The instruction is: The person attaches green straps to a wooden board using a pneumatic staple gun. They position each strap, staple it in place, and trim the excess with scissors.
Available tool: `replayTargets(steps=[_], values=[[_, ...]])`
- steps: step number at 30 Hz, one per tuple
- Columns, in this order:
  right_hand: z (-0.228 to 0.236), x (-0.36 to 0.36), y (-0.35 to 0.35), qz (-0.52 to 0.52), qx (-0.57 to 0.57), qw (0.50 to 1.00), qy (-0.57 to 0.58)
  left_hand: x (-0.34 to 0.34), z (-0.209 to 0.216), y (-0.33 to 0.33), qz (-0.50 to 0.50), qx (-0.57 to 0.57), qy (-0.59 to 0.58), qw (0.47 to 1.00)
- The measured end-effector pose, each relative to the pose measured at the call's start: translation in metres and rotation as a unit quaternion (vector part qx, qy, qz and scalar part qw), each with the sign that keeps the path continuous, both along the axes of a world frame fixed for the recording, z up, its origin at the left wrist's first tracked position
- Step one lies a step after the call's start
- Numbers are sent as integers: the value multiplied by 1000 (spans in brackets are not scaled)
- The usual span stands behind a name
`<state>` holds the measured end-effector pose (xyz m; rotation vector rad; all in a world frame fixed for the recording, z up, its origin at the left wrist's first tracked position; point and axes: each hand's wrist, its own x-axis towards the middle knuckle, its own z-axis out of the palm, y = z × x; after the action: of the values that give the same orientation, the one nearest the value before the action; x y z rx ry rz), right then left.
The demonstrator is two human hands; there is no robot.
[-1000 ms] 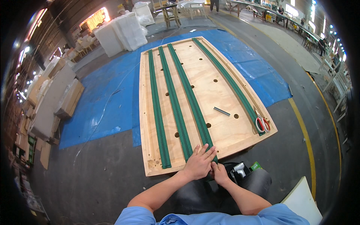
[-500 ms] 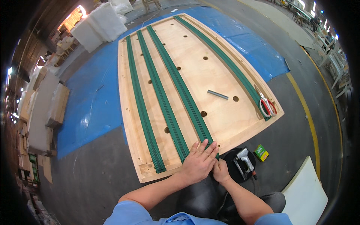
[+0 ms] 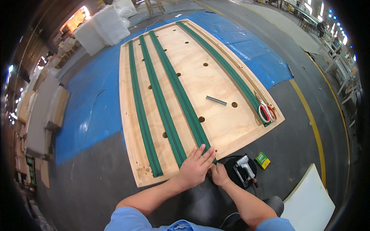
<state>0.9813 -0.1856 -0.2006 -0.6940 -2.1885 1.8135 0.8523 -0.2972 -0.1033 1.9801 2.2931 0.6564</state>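
Four striped green webbing straps [image 3: 179, 92]

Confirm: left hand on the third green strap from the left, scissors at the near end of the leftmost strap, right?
Not quite: the head view shows the scissors at the near end of the rightmost strap, not the leftmost. The left hand is on the third green strap.

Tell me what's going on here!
Someone's left hand lies flat on a green strap at the near edge of a wooden panel, and the right hand seems to grip the strap's end. Three more green straps run along the panel. Scissors lie at the rightmost one's near end, and a silver staple gun rests nearby.
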Motion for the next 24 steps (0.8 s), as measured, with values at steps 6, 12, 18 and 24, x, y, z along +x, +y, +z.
replayTargets(steps=[6, 12, 18, 24], values=[[3, -8, 1, 27, -37, 999, -1, -5, 1, -7, -7, -40, 8, 999], [12, -4, -1, 14, -128, 990, 52, 8, 3, -8, 59, -59, 130, 988], [23, 10, -10, 12, -127, 989, 69, 19, 3, -9, 101, -57, 176, 977], [24, 29, -20, -4, -110, 992, 57, 21, 1, -11, 84, -31, 212, 973]])
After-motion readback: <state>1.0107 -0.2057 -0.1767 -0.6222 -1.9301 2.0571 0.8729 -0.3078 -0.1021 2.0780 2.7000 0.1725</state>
